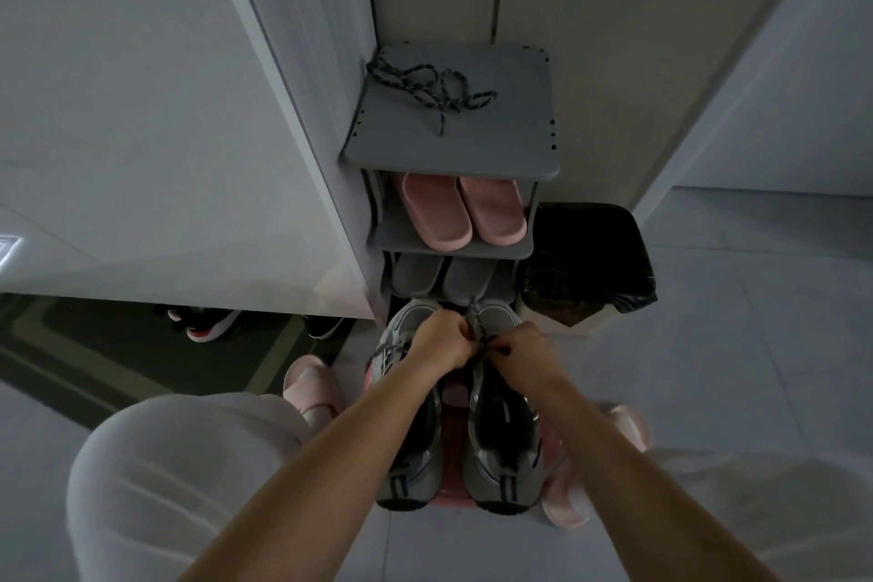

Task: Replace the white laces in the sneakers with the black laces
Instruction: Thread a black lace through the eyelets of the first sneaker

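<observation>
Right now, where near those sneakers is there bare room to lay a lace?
The rack's top shelf is bare in its front half, nearer than the dark lace bundle. Floor tiles right of the bin are bare. Crowded: pink slippers and grey slippers fill the lower shelves, sneakers cover the pink stool, left hand and right hand pinch a lace.

Two grey sneakers stand side by side on one pink stool. Two hands, a left hand and a right hand, pinch one lace. One shoe rack shows three shelves. One heap of dark laces lies near the top shelf's back left corner. The next shelf holds two pink slippers, the one below two grey slippers. One bin stands beside the rack. Two worn pink slippers are on the feet. Two other shoes sit far left.
</observation>
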A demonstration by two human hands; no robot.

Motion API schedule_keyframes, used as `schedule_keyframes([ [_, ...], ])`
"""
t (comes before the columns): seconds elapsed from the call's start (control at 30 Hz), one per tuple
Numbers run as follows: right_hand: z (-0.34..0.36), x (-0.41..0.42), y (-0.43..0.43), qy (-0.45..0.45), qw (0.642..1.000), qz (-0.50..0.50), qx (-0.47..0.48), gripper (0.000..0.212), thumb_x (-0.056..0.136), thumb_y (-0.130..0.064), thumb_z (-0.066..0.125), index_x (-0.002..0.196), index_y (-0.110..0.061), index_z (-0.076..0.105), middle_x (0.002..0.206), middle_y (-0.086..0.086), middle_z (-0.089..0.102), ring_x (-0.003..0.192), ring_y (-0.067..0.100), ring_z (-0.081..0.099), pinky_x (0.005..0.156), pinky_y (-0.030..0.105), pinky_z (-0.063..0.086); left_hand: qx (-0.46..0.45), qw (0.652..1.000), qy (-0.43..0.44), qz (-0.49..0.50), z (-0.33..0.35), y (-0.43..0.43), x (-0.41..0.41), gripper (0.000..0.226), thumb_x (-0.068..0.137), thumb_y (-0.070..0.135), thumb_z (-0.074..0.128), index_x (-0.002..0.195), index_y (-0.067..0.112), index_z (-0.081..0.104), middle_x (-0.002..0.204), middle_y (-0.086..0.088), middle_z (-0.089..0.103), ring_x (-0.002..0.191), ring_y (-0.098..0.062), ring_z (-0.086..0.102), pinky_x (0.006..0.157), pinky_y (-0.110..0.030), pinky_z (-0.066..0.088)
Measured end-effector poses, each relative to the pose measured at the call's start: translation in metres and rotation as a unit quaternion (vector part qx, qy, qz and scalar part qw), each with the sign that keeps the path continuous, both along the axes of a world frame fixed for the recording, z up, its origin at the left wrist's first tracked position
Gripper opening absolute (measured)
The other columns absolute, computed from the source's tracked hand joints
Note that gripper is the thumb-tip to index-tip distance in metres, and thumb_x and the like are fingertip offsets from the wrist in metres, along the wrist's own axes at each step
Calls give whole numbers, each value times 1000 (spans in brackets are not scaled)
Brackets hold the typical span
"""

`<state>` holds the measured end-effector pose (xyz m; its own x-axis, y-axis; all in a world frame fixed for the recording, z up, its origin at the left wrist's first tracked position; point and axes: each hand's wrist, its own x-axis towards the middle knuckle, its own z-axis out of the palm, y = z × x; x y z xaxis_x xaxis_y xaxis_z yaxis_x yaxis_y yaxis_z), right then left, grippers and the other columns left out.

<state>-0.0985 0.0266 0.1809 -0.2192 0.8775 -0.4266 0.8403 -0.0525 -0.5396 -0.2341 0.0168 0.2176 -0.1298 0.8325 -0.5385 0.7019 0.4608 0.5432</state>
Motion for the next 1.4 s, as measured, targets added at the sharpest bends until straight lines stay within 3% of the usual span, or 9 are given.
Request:
schedule_keyframes([
  [0.1, -1, -3, 1, -15, 1000, 2, -7, 18, 77, -28, 55, 82, -25, 72, 93, 10, 61, 71, 24, 63, 66, 30, 53, 6, 1000, 10, -1, -1, -2, 3, 35, 82, 21, 64, 52, 16, 48, 74, -15, 67, 81, -31, 65, 62, -28, 40],
  [0.2, -1, -4, 1, -26, 999, -9, -20, 24, 75, -30, 50, 84, -22, 71, 97, 10, 61, 79, 26, 64, 74, 36, 56, 15, 1000, 9, -21, 6, -4, 6, 35, 86, 29, 62, 58, 16, 47, 67, -7, 58, 79, -29, 62, 60, -27, 37],
  [0.33, -6, -2, 3, -28, 999, 12, -30, 23, 66, -28, 42, 74, -24, 64, 96, 12, 61, 81, 29, 65, 75, 41, 56, 45, 998, -10, -53, 8, -17, 6, 35, 84, 35, 62, 107, 9, 56, 102, -7, 65, 97, -25, 61, 81, -33, 49],
  [0.47, 7, -5, 1, -49, 997, 52, -10, 20, 81, -27, 46, 81, -18, 64, 103, 16, 58, 84, 30, 62, 78, 40, 55, 50, 997, -28, -43, 4, -31, 4, 46, 83, 26, 62, 126, 12, 50, 118, -9, 62, 109, -25, 59, 92, -34, 48],
  [0.63, 21, 0, -1, -150, 982, 81, 81, 25, 88, -21, 52, 109, -9, 60, 117, 13, 44, 112, 32, 48, 93, 37, 41, 59, 998, -19, -21, 8, -33, 7, 40, 82, 23, 60, 120, 11, 52, 113, -9, 64, 106, -27, 60, 87, -35, 49],
  [0.9, 40, 93, 3, -157, 982, -49, 89, 19, 91, -18, 50, 81, -15, 67, 104, 14, 53, 101, 35, 57, 77, 33, 42, 50, 996, -60, 45, 3, -35, 0, 34, 82, 14, 61, 115, 9, 54, 101, -4, 67, 92, -19, 63, 75, -24, 45],
  [1.13, 37, 85, -9, -111, 990, -65, 55, 25, 87, -25, 63, 108, -14, 67, 113, 11, 59, 101, 27, 60, 85, 33, 48, 55, 995, -65, 58, 1, -35, 4, 37, 80, 19, 65, 114, 11, 54, 98, 0, 67, 90, -18, 64, 78, -30, 52],
  [1.27, 45, 21, -7, -42, 991, 28, 122, 20, 90, -29, 59, 101, -17, 70, 104, 7, 58, 92, 22, 60, 76, 27, 43, 59, 994, -66, 60, 2, -33, 1, 33, 77, 16, 67, 107, 8, 57, 98, -8, 69, 93, -23, 65, 81, -35, 53],
  [1.4, 33, -16, -7, -159, 974, 113, 113, 26, 93, -24, 48, 111, -19, 66, 118, 10, 53, 108, 28, 55, 89, 36, 44, 66, 995, -59, 50, 1, -34, 1, 34, 75, 17, 66, 106, 6, 59, 97, -10, 70, 95, -26, 65, 80, -36, 52],
])
